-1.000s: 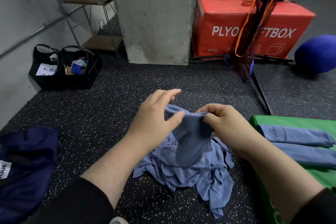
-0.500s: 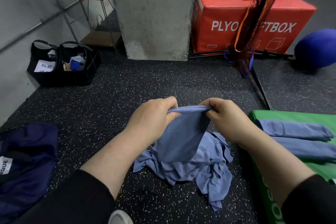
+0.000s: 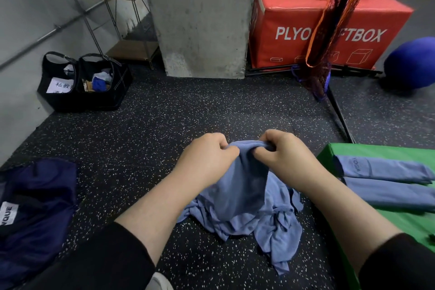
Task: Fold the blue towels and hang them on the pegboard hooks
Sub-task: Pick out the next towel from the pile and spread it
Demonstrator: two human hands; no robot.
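I am gripping the top edge of one blue towel (image 3: 237,186) with my left hand (image 3: 207,158) and right hand (image 3: 284,155), lifting it off the crumpled pile (image 3: 266,226) on the floor (image 3: 188,113). Tangled cloth underneath may be dragging up with it, spoiling the fold. Two folded towels (image 3: 386,179) are lying on the green mat (image 3: 412,221). The black bags (image 3: 84,82) are holding papers and something blue.

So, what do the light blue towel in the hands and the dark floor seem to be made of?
Light blue towel: probably thin soft cloth, matte; it drapes in limp folds. Dark speckled floor: likely rubber matting, matte black with pale flecks; a seam shows.
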